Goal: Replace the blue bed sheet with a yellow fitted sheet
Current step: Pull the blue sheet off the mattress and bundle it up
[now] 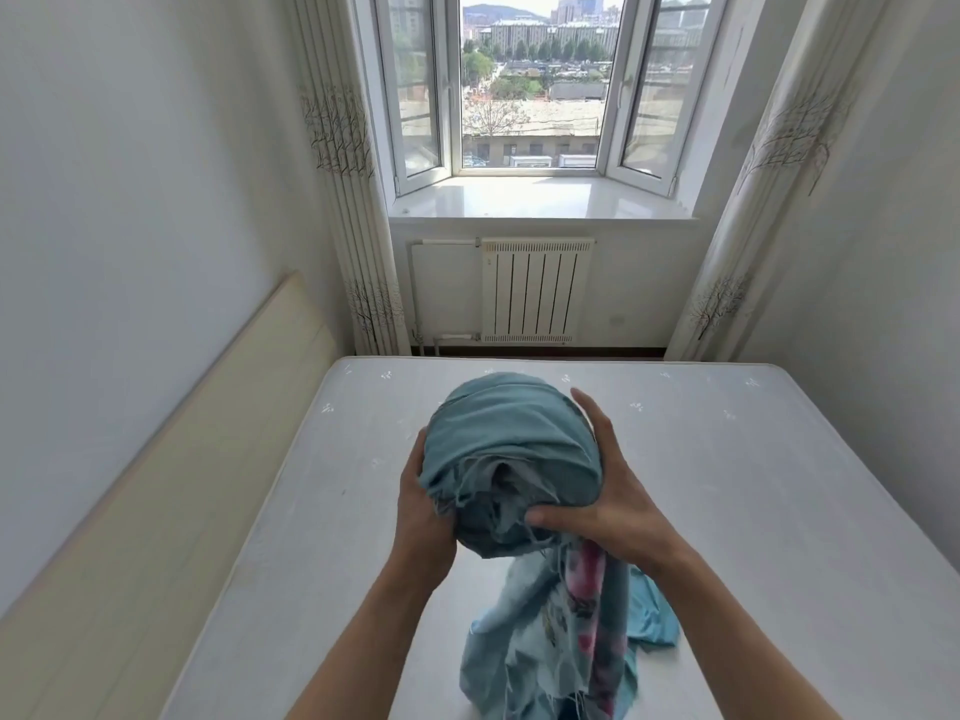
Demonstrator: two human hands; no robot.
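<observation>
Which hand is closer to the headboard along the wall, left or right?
Left. The left hand holds the side of the bundled blue sheet facing the headboard; the right hand grips the bundle's far side, away from it.

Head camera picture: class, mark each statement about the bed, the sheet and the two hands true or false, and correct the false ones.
1. The blue sheet is bundled into a ball held between both hands. True.
2. The mattress is covered with a yellow sheet. False: it is bare and pale, and no yellow sheet is in view.
3. The right hand grips the bundle, with its thumb pressed into the cloth. True.
4. The left hand rests flat on the mattress. False: it holds the left side of the bundle above the mattress.
5. The window beyond the bed is shut. False: both side panes stand open.
6. A tail of the sheet hangs down below the bundle. True.
</observation>
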